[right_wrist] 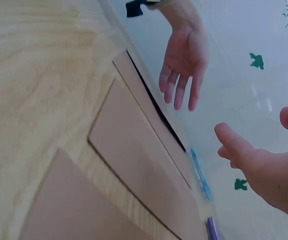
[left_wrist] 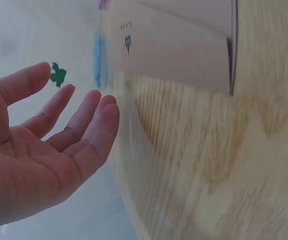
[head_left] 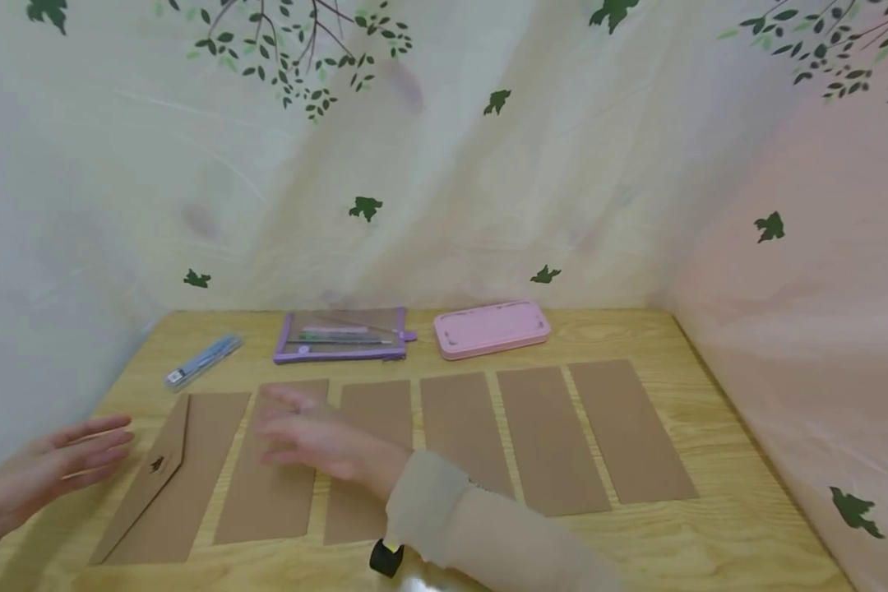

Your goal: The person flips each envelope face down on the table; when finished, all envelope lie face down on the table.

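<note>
My left hand [head_left: 62, 464] hovers at the left edge of the leftmost brown envelope [head_left: 210, 460], fingers extended and nothing held. That envelope lies with its pointed flap and a small dark print facing up. In the left wrist view the left hand [left_wrist: 49, 145] shows its palm and loosely spread fingers. My right hand [head_left: 321, 432] is above the second brown envelope [head_left: 262, 501], its fingers relaxed and holding nothing. The right wrist view shows that hand [right_wrist: 269, 167] apart from the envelopes. Several plain brown envelopes continue in a row to the right, such as the rightmost one [head_left: 632, 436].
Behind the row lie a blue pen pack [head_left: 205, 360], a clear purple-edged pencil pouch [head_left: 340, 335] and a pink pencil case [head_left: 492, 329]. A leaf-printed curtain [head_left: 451, 164] surrounds the wooden table [head_left: 740, 526] at the back and sides.
</note>
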A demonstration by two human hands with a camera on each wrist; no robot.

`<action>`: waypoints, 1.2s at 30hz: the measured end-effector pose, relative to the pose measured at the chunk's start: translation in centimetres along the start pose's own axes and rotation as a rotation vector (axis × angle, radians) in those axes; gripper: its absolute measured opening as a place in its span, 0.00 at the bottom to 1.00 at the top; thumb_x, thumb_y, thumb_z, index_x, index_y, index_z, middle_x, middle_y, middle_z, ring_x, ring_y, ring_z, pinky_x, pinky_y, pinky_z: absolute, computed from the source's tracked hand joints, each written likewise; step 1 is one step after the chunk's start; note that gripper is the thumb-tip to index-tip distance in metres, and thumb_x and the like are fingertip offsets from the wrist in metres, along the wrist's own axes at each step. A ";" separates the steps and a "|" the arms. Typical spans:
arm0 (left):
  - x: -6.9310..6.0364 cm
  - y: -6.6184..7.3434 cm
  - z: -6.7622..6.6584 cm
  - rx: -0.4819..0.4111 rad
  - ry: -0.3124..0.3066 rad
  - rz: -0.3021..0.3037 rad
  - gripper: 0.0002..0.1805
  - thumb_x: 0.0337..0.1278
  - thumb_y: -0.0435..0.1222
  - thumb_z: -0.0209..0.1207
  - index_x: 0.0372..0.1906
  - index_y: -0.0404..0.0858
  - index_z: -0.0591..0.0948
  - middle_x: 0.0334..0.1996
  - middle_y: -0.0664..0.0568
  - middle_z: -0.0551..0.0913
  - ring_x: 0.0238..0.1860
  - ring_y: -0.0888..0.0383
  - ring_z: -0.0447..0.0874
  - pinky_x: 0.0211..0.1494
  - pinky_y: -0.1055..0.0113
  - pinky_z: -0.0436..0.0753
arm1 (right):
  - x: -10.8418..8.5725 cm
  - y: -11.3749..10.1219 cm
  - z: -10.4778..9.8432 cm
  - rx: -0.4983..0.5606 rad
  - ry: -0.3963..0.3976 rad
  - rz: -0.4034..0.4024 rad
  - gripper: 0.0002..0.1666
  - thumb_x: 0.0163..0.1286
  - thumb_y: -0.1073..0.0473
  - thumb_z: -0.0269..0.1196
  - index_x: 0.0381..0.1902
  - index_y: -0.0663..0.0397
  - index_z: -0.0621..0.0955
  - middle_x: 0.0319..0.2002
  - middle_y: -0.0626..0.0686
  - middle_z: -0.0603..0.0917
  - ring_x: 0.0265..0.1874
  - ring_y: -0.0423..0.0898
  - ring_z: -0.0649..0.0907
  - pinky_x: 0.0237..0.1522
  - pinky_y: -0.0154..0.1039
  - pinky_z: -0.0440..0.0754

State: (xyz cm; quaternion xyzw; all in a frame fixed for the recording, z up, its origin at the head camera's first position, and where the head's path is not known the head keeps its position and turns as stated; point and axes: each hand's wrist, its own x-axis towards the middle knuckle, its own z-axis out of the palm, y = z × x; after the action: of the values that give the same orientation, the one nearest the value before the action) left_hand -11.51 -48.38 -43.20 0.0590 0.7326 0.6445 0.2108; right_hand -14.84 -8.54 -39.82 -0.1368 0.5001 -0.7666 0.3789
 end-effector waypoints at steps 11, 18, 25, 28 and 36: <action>0.2 -1.0 -1.2 -0.019 0.192 -0.286 0.10 0.80 0.38 0.49 0.46 0.56 0.80 0.43 0.68 0.84 0.43 0.67 0.85 0.50 0.61 0.87 | 1.4 2.6 2.5 0.090 0.031 0.057 0.40 0.71 0.73 0.58 0.78 0.53 0.63 0.76 0.68 0.57 0.66 0.61 0.74 0.62 0.57 0.77; -0.4 -0.4 0.0 0.161 0.222 -0.356 0.38 0.81 0.44 0.47 0.69 0.12 0.54 0.47 0.65 0.81 0.42 0.74 0.81 0.53 0.62 0.86 | 2.5 4.5 3.1 0.121 0.007 0.088 0.39 0.71 0.74 0.56 0.78 0.54 0.61 0.76 0.68 0.56 0.70 0.66 0.67 0.64 0.59 0.75; -0.6 -0.1 1.0 0.311 0.220 -0.375 0.41 0.81 0.47 0.46 0.70 0.12 0.51 0.62 0.24 0.70 0.45 0.71 0.80 0.54 0.62 0.86 | 3.5 6.0 4.2 0.126 0.022 0.112 0.36 0.71 0.72 0.58 0.75 0.53 0.66 0.69 0.63 0.68 0.49 0.47 0.79 0.65 0.62 0.73; -0.2 -0.1 1.3 0.332 0.206 -0.375 0.42 0.80 0.50 0.46 0.72 0.14 0.52 0.70 0.19 0.55 0.50 0.65 0.81 0.55 0.61 0.85 | 3.5 6.2 4.2 0.121 0.057 0.120 0.36 0.70 0.72 0.58 0.74 0.55 0.67 0.69 0.66 0.69 0.59 0.58 0.78 0.66 0.64 0.71; 0.0 -0.2 0.9 0.239 0.165 -0.323 0.31 0.82 0.40 0.46 0.70 0.16 0.60 0.64 0.37 0.73 0.44 0.78 0.77 0.55 0.62 0.85 | 3.1 5.6 3.9 0.126 0.088 0.114 0.37 0.69 0.71 0.59 0.75 0.61 0.64 0.64 0.68 0.73 0.62 0.62 0.76 0.67 0.68 0.66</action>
State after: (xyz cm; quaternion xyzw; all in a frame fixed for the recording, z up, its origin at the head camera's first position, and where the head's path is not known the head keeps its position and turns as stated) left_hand -11.11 -47.55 -43.42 -0.0877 0.8186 0.5135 0.2421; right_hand -12.14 -14.57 -43.36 -0.0503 0.4740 -0.7789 0.4074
